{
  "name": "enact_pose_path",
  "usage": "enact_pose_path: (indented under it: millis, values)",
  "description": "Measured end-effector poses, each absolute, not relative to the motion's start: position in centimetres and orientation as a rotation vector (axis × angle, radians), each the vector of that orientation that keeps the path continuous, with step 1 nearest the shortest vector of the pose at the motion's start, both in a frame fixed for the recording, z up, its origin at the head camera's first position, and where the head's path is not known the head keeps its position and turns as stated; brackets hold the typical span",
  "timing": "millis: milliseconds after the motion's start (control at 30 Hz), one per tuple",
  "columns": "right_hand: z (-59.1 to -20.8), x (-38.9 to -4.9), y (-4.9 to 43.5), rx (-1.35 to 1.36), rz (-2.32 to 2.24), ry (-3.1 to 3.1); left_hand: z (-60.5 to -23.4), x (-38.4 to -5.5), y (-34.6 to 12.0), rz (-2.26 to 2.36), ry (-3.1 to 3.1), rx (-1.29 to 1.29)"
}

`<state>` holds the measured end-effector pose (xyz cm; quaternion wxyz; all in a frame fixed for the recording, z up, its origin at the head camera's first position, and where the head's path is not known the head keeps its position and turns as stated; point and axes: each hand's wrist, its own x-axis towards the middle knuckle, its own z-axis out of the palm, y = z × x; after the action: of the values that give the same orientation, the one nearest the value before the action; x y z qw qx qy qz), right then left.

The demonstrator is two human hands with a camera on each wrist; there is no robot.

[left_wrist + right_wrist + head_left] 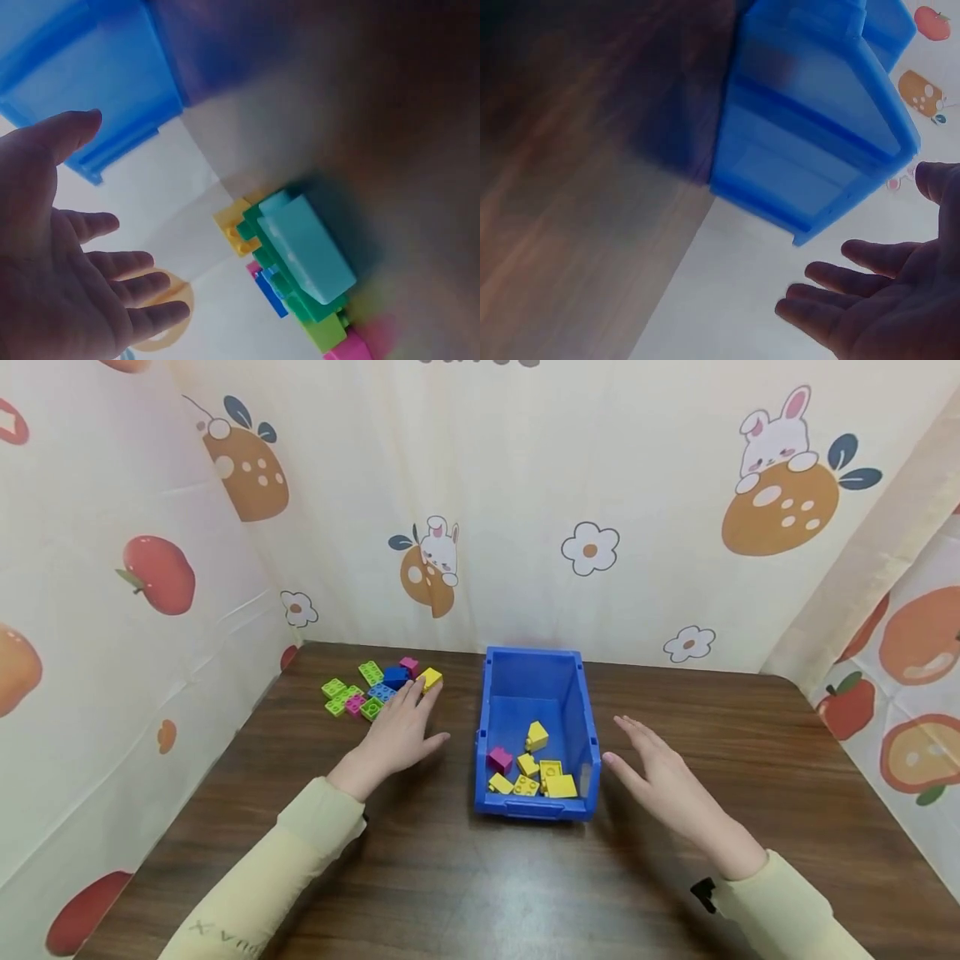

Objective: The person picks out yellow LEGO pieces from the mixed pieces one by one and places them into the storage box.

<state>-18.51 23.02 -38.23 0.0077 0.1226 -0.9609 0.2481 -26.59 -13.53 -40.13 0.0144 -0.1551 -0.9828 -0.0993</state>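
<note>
My left hand (pixel 397 731) reaches over the table's left side, fingers spread and holding nothing. Just past its fingertips is a yellow toy brick (pixel 430 679), at the right edge of a loose group of bricks with a dark blue brick (pixel 395 677) and a green brick (pixel 371 673). The left wrist view has a pale blue-green brick (pixel 311 251) in front of that hand. To the right of the blue bin (pixel 536 810), my right hand (pixel 660 777) hovers with extended fingers and an empty palm. Inside the bin lie several yellow bricks (pixel 561 786) and a magenta brick (pixel 500 759).
The brown wooden table (pixel 420 877) meets a printed cloth (pixel 510 568) behind it, with more cloth along both sides. The bin stands near the middle of the table, its low front facing me. Lime bricks (pixel 334 688) lie at the far left of the group.
</note>
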Motion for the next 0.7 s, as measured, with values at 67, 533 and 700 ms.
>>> enact_pose_path:
  millis: [67,533,700]
  values:
    - [-38.1,-19.1,22.3,0.382,0.811,-3.019,-40.1,-28.0,-13.4,-0.305,-3.076,-0.466]
    - [-38.5,-21.7,20.4,0.373,1.075,-2.985,-40.0,-34.4,-12.9,-0.376,-3.203,-0.382]
    - [-38.6,-22.7,20.1,0.287,1.192,-3.034,-40.7,-35.6,-13.0,-0.392,-3.23,-0.371]
